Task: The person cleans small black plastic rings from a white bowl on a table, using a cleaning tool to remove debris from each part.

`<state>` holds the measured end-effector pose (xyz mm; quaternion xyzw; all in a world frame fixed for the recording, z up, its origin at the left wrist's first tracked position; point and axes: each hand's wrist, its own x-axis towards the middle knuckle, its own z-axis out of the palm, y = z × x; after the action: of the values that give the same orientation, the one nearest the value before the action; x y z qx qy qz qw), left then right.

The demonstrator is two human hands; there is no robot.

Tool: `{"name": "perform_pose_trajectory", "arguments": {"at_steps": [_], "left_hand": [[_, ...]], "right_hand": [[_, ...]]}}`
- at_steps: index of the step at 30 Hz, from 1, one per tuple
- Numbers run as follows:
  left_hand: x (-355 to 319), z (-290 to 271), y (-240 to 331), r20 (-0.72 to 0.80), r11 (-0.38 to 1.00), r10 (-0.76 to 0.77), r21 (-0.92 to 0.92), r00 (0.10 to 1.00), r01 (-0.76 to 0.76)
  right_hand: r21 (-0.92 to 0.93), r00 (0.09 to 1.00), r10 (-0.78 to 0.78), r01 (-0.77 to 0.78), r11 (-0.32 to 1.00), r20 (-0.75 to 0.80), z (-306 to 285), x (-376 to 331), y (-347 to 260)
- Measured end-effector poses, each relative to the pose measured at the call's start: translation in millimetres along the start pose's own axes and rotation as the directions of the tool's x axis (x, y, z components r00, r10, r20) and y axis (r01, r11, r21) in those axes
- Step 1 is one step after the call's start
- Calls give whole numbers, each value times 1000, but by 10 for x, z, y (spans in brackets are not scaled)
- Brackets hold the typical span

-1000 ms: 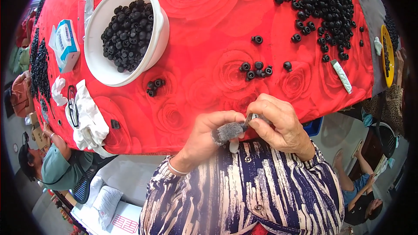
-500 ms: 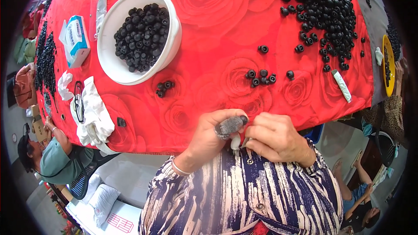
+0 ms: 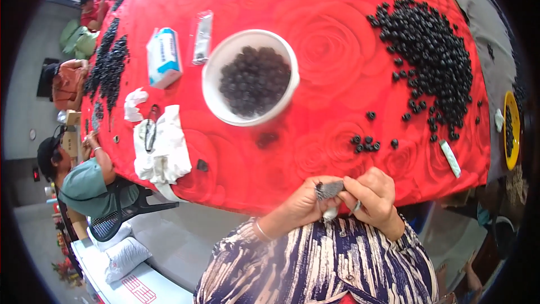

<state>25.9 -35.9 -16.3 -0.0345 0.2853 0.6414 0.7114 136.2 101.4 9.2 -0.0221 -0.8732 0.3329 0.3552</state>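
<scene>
My left hand (image 3: 301, 205) and my right hand (image 3: 374, 194) meet at the near edge of the red rose-patterned table (image 3: 337, 39). Between them they pinch a small grey piece (image 3: 329, 190) with a white bit hanging under it. My right hand also holds a thin metal tool (image 3: 356, 207). A few loose black beads (image 3: 365, 143) lie on the cloth just beyond my hands. A white bowl (image 3: 216, 87) full of black beads stands further back.
A big heap of black beads (image 3: 433, 56) covers the far right. A white cloth (image 3: 163, 149), a blue-and-white box (image 3: 164, 56) and a clear packet (image 3: 202, 36) lie left. A yellow dish (image 3: 512, 129) sits at the right edge. Other people sit at the left.
The view has shifted, so the bowl and table now sit further right and lower. My hands stay together on the grey piece.
</scene>
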Motion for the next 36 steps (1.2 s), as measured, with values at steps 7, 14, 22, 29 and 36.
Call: {"name": "perform_pose_trajectory", "arguments": {"at_steps": [7, 14, 22, 29, 36], "left_hand": [[-19, 20, -7, -35, 999, -15, -29, 999, 14], [-58, 82, 55, 30, 999, 4, -47, 1000, -3], [-312, 300, 454, -115, 721, 536, 577, 836, -384], [-385, 122, 1667, 122, -83, 971, 978, 204, -190], [-59, 246, 1268, 456, -380, 817, 886, 353, -265]], "right_hand": [[7, 999, -45, 45, 999, -25, 49, -63, -36], [92, 996, -20, 28, 995, -92, 105, -103, -31], [-61, 996, -59, 55, 997, -73, -8, -195, 10], [-84, 996, 33, -39, 996, -77, 44, -192, 111], [-88, 991, 45, -57, 995, -126, 41, -239, 136]]}}
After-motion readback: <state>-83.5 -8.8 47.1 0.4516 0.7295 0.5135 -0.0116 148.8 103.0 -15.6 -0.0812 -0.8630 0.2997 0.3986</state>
